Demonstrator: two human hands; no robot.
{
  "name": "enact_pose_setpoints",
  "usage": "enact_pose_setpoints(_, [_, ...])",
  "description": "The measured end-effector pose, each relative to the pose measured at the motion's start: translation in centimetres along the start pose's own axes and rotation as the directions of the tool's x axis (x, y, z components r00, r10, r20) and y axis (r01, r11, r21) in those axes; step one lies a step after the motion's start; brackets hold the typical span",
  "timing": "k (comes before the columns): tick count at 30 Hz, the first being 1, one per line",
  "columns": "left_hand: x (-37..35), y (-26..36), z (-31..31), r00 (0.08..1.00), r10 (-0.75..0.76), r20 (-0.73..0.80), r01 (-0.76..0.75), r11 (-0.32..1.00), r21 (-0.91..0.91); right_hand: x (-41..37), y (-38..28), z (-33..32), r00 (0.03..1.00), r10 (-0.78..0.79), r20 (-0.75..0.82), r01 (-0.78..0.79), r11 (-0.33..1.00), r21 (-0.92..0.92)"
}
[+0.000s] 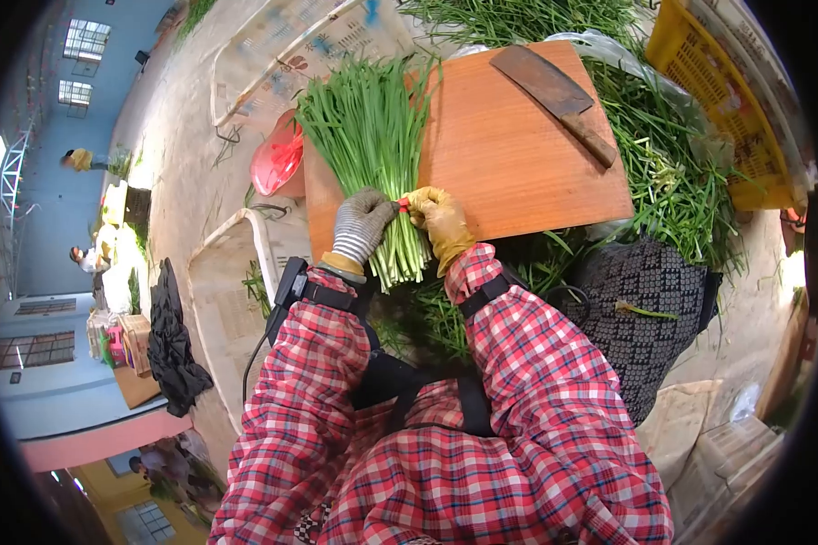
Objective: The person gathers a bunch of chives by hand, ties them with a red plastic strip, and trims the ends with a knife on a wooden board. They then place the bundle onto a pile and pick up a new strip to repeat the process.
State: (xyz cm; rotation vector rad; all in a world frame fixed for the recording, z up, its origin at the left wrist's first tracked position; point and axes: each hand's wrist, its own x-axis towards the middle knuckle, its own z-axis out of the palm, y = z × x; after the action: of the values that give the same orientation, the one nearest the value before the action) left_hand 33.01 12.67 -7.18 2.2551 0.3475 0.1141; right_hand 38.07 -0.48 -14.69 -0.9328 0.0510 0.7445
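Head view, only view. Bunch of green stalks [364, 123] on left half of wooden board [509, 145]: leafy tips fanned toward far side, pale stem ends near, seeming to poke past the near edge. Left hand [362, 223], striped glove, closed around the stems from the left. Right hand [440, 222], yellow glove, fingers bunched narrow, seemingly pinching red band [404, 206] at the stems. Can't tell if band goes all the way round; gloves cover it.

Cleaver [559, 103] flat on far right of board, apart from bunch, handle angled near-right. Loose greens [663, 173] heaped right of board, yellow crate [713, 100] beyond them. Red plastic item [277, 163] just off left edge.

Risks, my judgement: a left grip gone slack could let stalks slide and the bunch splay; band pulled too hard could snap or bruise stems, too loose could let stalks drop out. Thick gloves may make the thin band slip from the right fingers. Overhanging ends could snag on a sleeve. Cleaver handle points toward the person's right side, so a careless right elbow might knock it.
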Motion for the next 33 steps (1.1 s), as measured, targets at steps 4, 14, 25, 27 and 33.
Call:
enact_pose_setpoints(4, [-0.5, -0.6, 0.1, 0.955, -0.29, 0.055, 0.292, 0.905, -0.309, 0.3, -0.9, 0.1, 0.994, 0.06, 0.096, -0.064, 0.998, 0.03])
enact_pose_setpoints(14, [-1.3, -1.9, 1.0, 0.98, 0.006, -0.198, -0.056, 0.967, -0.248, 2.2, -3.0, 1.0, 0.98, -0.065, 0.189, 0.189, 0.598, -0.779])
enact_pose_setpoints(25, [-1.2, -3.3, 1.2, 0.983, -0.063, -0.17, -0.002, 0.935, -0.355, 0.6, -7.0, 1.5, 0.924, 0.299, 0.237, -0.059, 0.725, -0.687])
enact_pose_setpoints(27, [-1.1, -3.4, 1.3, 0.983, -0.027, -0.182, -0.038, 0.939, -0.342, 0.6, -5.7, 2.0, 0.92, 0.31, 0.242, -0.108, 0.791, -0.602])
enact_pose_setpoints(33, [-1.0, -4.5, 1.3, 0.983, 0.036, -0.18, -0.101, 0.924, -0.369, 1.7, -5.4, 2.8, 0.912, 0.319, 0.26, -0.073, 0.748, -0.66])
